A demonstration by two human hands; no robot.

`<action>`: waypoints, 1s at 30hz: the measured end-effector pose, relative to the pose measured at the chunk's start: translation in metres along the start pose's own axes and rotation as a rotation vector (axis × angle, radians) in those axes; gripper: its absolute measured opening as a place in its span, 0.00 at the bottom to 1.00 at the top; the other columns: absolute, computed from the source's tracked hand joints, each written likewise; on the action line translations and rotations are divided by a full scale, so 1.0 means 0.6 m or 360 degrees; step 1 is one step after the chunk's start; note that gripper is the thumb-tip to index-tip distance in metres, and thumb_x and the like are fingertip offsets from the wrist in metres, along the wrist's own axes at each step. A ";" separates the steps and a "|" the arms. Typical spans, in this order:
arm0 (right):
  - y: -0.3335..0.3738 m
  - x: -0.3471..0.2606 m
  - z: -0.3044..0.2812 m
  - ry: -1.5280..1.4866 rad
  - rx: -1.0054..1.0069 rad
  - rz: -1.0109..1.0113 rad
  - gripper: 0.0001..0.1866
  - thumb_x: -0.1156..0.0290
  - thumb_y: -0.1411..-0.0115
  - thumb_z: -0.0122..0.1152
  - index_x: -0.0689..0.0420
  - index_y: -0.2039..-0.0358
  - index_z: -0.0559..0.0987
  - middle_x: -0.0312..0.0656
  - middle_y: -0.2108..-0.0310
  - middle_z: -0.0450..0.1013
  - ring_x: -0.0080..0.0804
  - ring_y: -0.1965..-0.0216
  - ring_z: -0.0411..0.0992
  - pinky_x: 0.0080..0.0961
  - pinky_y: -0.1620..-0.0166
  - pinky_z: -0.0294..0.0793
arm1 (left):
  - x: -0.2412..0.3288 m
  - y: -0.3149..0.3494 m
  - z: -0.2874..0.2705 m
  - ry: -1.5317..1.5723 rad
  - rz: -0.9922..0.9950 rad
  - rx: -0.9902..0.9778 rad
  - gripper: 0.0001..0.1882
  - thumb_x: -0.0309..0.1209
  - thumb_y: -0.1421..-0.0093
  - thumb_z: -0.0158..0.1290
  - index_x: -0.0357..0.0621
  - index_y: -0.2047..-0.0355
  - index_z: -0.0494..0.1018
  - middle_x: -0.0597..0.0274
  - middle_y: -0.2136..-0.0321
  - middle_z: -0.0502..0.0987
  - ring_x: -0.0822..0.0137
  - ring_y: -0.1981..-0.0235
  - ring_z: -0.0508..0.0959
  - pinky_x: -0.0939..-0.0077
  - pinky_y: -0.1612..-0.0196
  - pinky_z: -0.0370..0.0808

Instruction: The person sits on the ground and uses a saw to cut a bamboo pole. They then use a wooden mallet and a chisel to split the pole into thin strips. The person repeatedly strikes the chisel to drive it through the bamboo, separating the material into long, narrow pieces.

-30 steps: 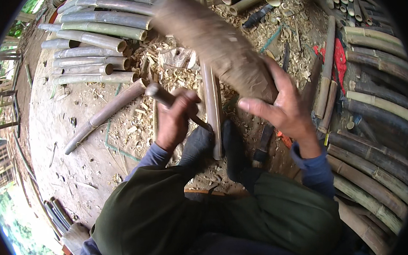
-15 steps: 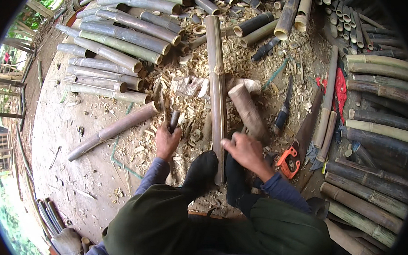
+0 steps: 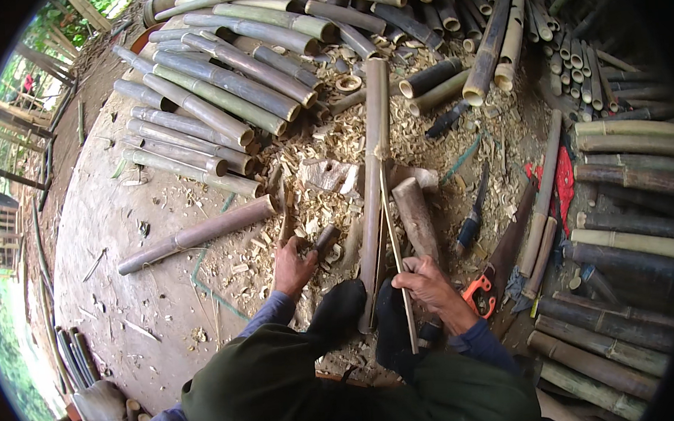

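A long bamboo pole [image 3: 377,111] leans across a pale chopped wood block [image 3: 325,175], its near end between my dark-covered feet [image 3: 338,309]. Along its right side a thin bamboo strip [image 3: 394,245] stands partly split away, joined near the node. My right hand [image 3: 428,284] is closed around the strip's lower part. To the left of the pole, my left hand [image 3: 294,269] is closed on a tool with a dark round handle [image 3: 326,238]; its exact kind is unclear. A narrow blade-like piece [image 3: 283,206] rises beside those fingers.
Cut bamboo lengths [image 3: 221,79] lie stacked at the far left, with more [image 3: 624,243] along the right. A single bamboo piece [image 3: 199,233] rests left of the wood shavings [image 3: 325,138]. Right of the pole are a short log [image 3: 414,217], a dark-handled knife [image 3: 469,229] and an orange-handled saw [image 3: 478,294].
The right hand has moved slightly down and right and now grips a strip pulled away from the pole. The left hand's dark handle has turned rightward. The whole view has shifted.
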State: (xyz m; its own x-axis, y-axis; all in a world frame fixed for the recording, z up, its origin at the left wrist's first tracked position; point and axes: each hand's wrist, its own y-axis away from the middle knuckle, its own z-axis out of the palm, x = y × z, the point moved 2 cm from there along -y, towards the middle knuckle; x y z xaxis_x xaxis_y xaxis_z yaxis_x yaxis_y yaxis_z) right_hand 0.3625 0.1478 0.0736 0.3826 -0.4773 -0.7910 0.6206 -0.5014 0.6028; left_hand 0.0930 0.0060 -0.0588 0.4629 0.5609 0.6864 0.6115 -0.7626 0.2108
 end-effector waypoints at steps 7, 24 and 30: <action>-0.074 0.088 0.006 0.1259 0.0165 -0.0175 0.24 0.51 0.45 0.70 0.62 0.75 0.73 0.49 0.77 0.75 0.44 0.71 0.77 0.43 0.65 0.73 | 0.021 -0.004 -0.009 -0.0033 -0.0031 -0.0077 0.18 0.37 0.44 0.64 0.40 0.57 0.78 0.46 0.58 0.82 0.43 0.47 0.75 0.54 0.36 0.66; -0.155 -0.171 0.043 0.0982 0.0701 -0.0611 0.42 0.52 0.51 0.71 0.74 0.45 0.70 0.66 0.48 0.72 0.52 0.49 0.75 0.43 0.46 0.74 | 0.004 0.017 -0.010 -0.0200 0.0020 0.0004 0.23 0.46 0.51 0.71 0.45 0.61 0.79 0.41 0.60 0.79 0.42 0.55 0.79 0.51 0.51 0.73; -0.157 -0.466 0.047 0.0600 0.0364 -0.1603 0.50 0.53 0.51 0.72 0.71 0.36 0.61 0.61 0.45 0.70 0.49 0.46 0.73 0.39 0.42 0.72 | 0.007 0.010 -0.011 -0.0213 0.0070 -0.0019 0.23 0.46 0.52 0.72 0.45 0.62 0.81 0.39 0.57 0.78 0.40 0.55 0.79 0.50 0.51 0.75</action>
State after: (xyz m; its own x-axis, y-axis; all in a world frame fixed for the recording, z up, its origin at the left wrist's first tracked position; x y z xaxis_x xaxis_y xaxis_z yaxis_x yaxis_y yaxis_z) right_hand 0.1775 0.3083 0.2408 -0.0193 0.4571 -0.8892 0.6394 -0.6781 -0.3624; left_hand 0.0946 0.0017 -0.0502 0.5710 0.5642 0.5963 0.5814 -0.7907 0.1915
